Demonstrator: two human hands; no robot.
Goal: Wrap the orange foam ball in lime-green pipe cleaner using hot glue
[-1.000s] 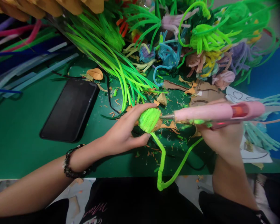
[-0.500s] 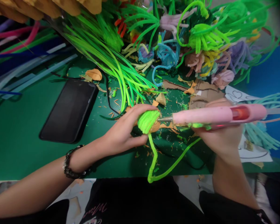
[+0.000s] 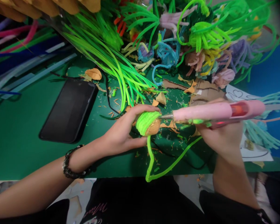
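My left hand (image 3: 127, 132) is closed around a ball (image 3: 153, 127) of tan, foam-like material, partly wrapped in rows of bright green pipe cleaner (image 3: 145, 122). The tail of that pipe cleaner hangs below the ball, bends sharply near the table edge and runs up to my right hand (image 3: 221, 140). In my right hand is a pink glue gun (image 3: 203, 112), its metal nozzle pointing left. The nozzle tip is at the upper right of the ball, by the edge of the green rows. An orange part shows in the gun's body. The right fingers are partly hidden behind it.
A black phone (image 3: 68, 110) lies left on the green table (image 3: 18, 130). Behind my hands are a bundle of green pipe cleaners (image 3: 116, 73) and several colourful pipe-cleaner pieces (image 3: 169, 53). Tan scraps (image 3: 161, 98) litter the middle. Paper with drawn lines (image 3: 256, 154) lies at right.
The ball has turned slightly in my left hand, showing more of its tan surface. The nozzle now sits higher relative to the ball, near its upper edge.
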